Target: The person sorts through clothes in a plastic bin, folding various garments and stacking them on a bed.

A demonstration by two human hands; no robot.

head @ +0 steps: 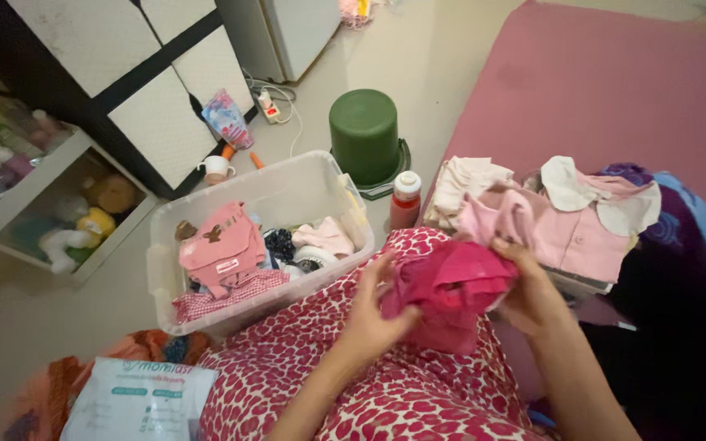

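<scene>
Both hands, the left hand (373, 314) and the right hand (527, 287), gripped a bright pink garment (449, 287) beside the clear plastic box (275, 189).

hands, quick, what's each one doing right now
Left hand: closed on the bright pink garment.
Right hand: closed on the same garment's other side.

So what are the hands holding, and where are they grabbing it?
Both hands hold a bright pink cloth, bunched up over the lap. The left hand grips its left edge, and the right hand grips its right edge.
</scene>
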